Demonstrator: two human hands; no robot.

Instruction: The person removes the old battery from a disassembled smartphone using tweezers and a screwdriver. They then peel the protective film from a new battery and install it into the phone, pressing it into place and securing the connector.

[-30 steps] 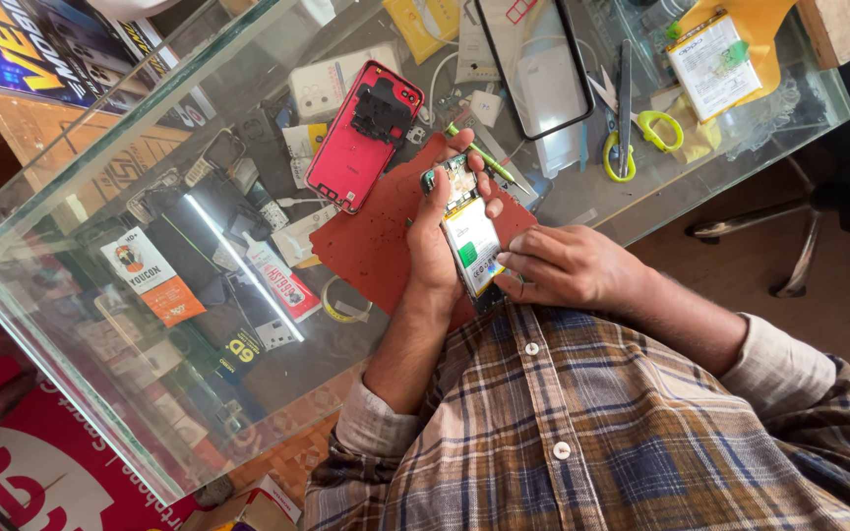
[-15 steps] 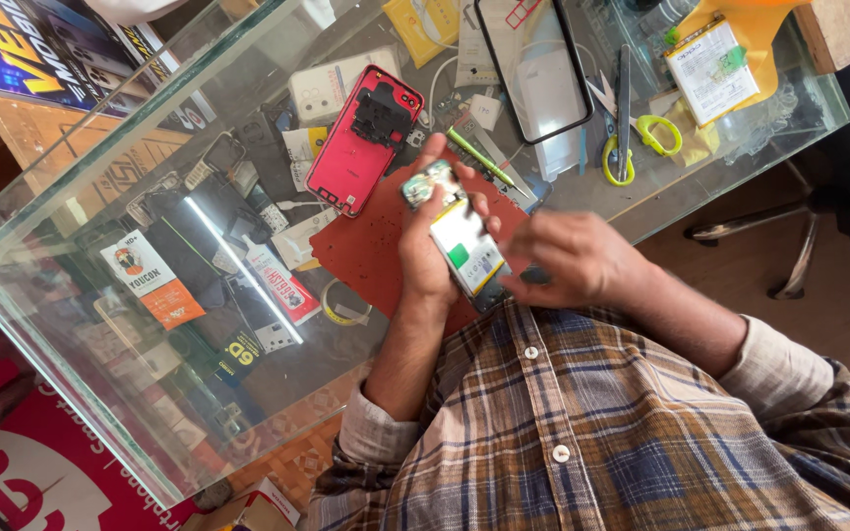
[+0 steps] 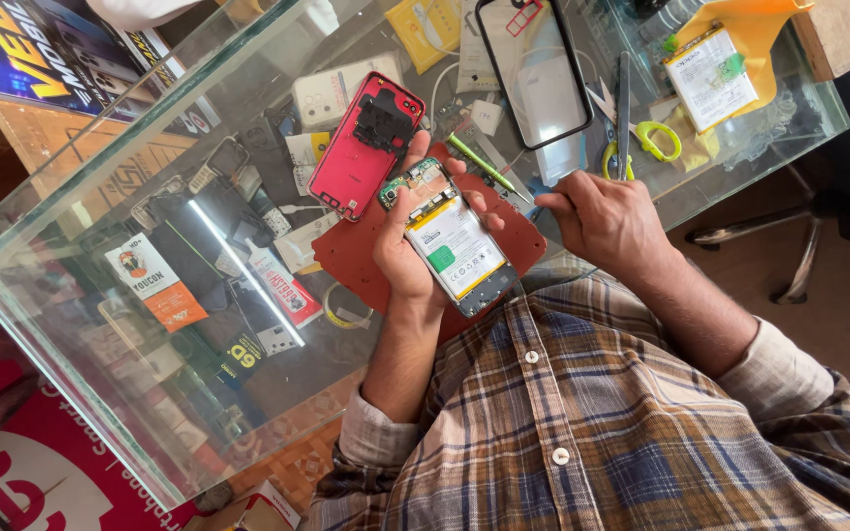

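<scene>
Left fingers [image 3: 415, 162]: curled round the far end of the opened phone [image 3: 456, 246], thumb on one long edge, the others wrapped behind and over the top by the green circuit board; a firm clasp, pressed against the body.
Left hand [image 3: 407, 251]: cradles the phone from below, above the red mat [image 3: 346, 258], tilted toward the person's chest.
Opened phone: back cover off, white and yellow battery face up, the board bare at the far end.
Right fingers [image 3: 555, 193]: bent inward and bunched; whether they pinch anything I cannot tell, since the tips are turned away.
Right hand [image 3: 607, 221]: off the phone, near the bench [image 3: 100, 324] edge, just beside the mat's right end.
Change: a second ago the right hand lay against the phone's lower edge, and half a second ago it covered that end; now it has drawn clear to the right, and the battery shows in full. The left hand alone carries the phone now.
Meaning: a judgement only, the two-handed work on the phone has paused, and the right hand is free.
Nearby: red back cover [image 3: 364, 146] just left of the left fingers; green-handled tool [image 3: 484, 165] between the hands; scissors [image 3: 632, 128] beyond the right hand; black phone frame [image 3: 533, 69] farther off.
</scene>
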